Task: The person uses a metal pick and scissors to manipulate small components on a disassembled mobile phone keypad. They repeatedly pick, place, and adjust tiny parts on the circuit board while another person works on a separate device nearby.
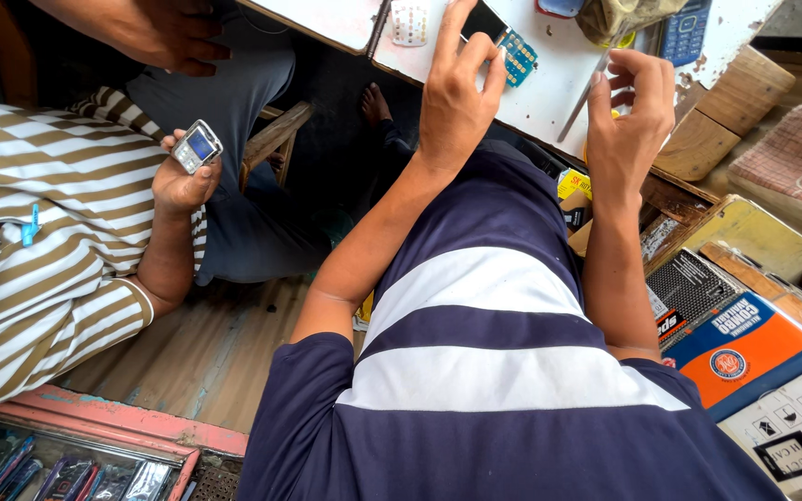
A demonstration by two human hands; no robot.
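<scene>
Surface: white-topped worktable [549, 88], paint chipped at far-right edge; sits above the person's lap, top of frame.
Room: cramped stall; bare wood plank floor [206, 357]; pink-painted frame of glass display case [113, 422] at lower left.
Right side: stacked wood blocks [721, 116], orange-and-blue cardboard box [740, 357], black mesh-print box [689, 288] wedged beside the person's thigh.
Table items: small green circuit board w/ rows of pads [519, 54]; dark flat rectangular screen panel [483, 20] touching it; pale keypad membrane [409, 23]; blue keypad phone [684, 32]; crumpled clear plastic bag [619, 17].
Left hand [457, 97]: fingers half spread, tips pressed down on screen panel and circuit board edge; pinning, not wrapped round.
Right hand [628, 111]: fingers curled inward, loosely closed; slim grey metal tool [585, 100] runs out from under fingers, slanted across tabletop. Grip looks like a pinch, contact pt partly hidden.
Clothing: navy tee w/ white stripes [494, 371], soft knit.
Other person: co-worker in brown-white striped shirt [39, 241] at left; that hand [183, 181] holds small silver phone w/ lit screen [197, 147]. Second hand [164, 37] at top left, well apart from table work.
</scene>
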